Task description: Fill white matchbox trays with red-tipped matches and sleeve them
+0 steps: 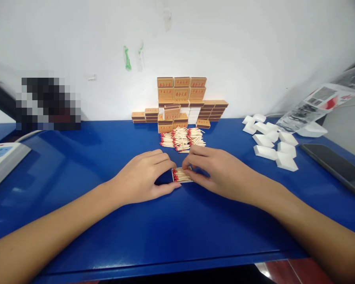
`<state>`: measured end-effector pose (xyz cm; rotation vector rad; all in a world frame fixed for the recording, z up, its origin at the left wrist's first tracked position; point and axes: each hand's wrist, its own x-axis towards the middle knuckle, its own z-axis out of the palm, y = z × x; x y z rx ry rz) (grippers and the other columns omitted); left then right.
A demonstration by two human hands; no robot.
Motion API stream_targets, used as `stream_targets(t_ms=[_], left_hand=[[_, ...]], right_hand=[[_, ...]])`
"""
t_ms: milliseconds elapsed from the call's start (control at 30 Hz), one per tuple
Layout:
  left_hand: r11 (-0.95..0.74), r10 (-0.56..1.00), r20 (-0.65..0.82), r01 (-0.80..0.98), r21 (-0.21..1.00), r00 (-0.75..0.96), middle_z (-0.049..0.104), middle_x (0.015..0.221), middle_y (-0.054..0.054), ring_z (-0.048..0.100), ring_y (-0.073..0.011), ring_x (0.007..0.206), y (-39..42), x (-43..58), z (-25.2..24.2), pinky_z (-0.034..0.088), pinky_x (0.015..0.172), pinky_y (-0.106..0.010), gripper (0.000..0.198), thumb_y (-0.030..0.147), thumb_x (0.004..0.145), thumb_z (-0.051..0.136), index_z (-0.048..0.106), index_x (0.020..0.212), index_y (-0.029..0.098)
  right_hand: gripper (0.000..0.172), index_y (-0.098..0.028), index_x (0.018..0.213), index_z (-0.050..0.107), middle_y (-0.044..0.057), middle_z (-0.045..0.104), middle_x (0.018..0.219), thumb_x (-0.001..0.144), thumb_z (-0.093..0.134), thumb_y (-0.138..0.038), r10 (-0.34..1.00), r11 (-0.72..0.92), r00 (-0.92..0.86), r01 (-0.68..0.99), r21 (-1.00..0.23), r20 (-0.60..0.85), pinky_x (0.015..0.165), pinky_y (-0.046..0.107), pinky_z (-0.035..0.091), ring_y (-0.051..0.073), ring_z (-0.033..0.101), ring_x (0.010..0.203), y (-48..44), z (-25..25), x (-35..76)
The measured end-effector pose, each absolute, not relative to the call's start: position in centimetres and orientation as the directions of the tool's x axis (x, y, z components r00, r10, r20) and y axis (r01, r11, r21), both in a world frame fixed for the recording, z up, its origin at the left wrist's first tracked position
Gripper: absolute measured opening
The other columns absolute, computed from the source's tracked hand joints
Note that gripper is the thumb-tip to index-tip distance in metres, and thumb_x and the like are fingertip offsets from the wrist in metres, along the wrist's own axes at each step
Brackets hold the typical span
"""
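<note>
A small white matchbox tray [182, 181] full of red-tipped matches [180, 174] rests on the blue table in front of me. My left hand [146, 173] steadies its left end, the thumb along the near side and a fingertip at the far side. Over the tray's right end, my right hand [214, 167] has thumb and fingers pinched on the matches, hiding that end. Just beyond lie several bunches of loose matches [182, 139], red heads mostly to the left.
Orange matchboxes [181, 94] are stacked against the white wall. On the right are several white trays [266, 140], a clear plastic package [316, 104] and a black phone [335, 165]. A white power strip [10, 161] lies at the left edge.
</note>
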<state>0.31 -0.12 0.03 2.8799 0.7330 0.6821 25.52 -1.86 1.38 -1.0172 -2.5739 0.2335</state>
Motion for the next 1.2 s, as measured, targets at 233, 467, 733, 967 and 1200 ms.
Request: stream_targets(t_ms=[233, 467, 733, 967, 1200], left_hand=[[-0.881, 0.472, 0.408, 0.437, 0.182, 0.782, 0.075, 0.098, -0.008, 0.068, -0.0218, 0.087, -0.07, 0.31, 0.09, 0.057, 0.081, -0.036, 0.028, 0.042, 0.101, 0.067, 0.071, 0.106, 0.015], [-0.880, 0.474, 0.401, 0.434, 0.193, 0.784, 0.074, 0.097, -0.007, 0.067, -0.0218, 0.087, -0.13, 0.31, 0.16, 0.056, 0.080, -0.037, 0.029, 0.042, 0.101, 0.067, 0.072, 0.104, 0.014], [-0.878, 0.479, 0.393, 0.439, 0.192, 0.785, 0.074, 0.096, -0.007, 0.066, -0.0213, 0.086, -0.07, 0.32, 0.09, 0.055, 0.080, -0.036, 0.029, 0.044, 0.102, 0.066, 0.071, 0.103, 0.015], [-0.877, 0.480, 0.400, 0.438, 0.198, 0.781, 0.075, 0.098, -0.008, 0.068, -0.0218, 0.088, -0.11, 0.36, 0.14, 0.056, 0.081, -0.036, 0.028, 0.043, 0.101, 0.067, 0.071, 0.104, 0.015], [-0.879, 0.477, 0.404, 0.433, 0.200, 0.780, 0.075, 0.098, -0.008, 0.069, -0.0222, 0.088, -0.14, 0.31, 0.13, 0.057, 0.082, -0.037, 0.029, 0.043, 0.101, 0.067, 0.071, 0.105, 0.015]], right_hand=[[0.016, -0.018, 0.105, 0.074, 0.006, 0.065, 0.097, 0.105, 0.059, -0.022, 0.695, 0.717, -0.679, 0.628, -0.303, 0.237, 0.072, 0.032, 0.047, 0.018, 0.062, 0.080, -1.95, 1.73, 25.54], [0.014, -0.018, 0.102, 0.073, 0.006, 0.066, 0.098, 0.105, 0.060, -0.022, 0.688, 0.721, -0.686, 0.609, -0.330, 0.237, 0.072, 0.031, 0.046, 0.018, 0.063, 0.081, -1.98, 1.85, 25.55], [0.012, -0.019, 0.102, 0.073, 0.005, 0.065, 0.097, 0.104, 0.061, -0.022, 0.677, 0.721, -0.706, 0.576, -0.385, 0.210, 0.070, 0.030, 0.046, 0.017, 0.061, 0.079, -2.36, 2.26, 25.40], [0.014, -0.018, 0.093, 0.070, 0.006, 0.066, 0.097, 0.103, 0.061, -0.022, 0.725, 0.668, -0.675, 0.641, -0.379, 0.135, 0.072, 0.032, 0.046, 0.017, 0.062, 0.081, -2.34, 2.31, 25.40], [0.014, -0.019, 0.090, 0.068, 0.005, 0.067, 0.094, 0.102, 0.064, -0.025, 0.753, 0.634, -0.651, 0.678, -0.372, 0.094, 0.070, 0.032, 0.044, 0.018, 0.061, 0.080, -2.33, 2.41, 25.47]])
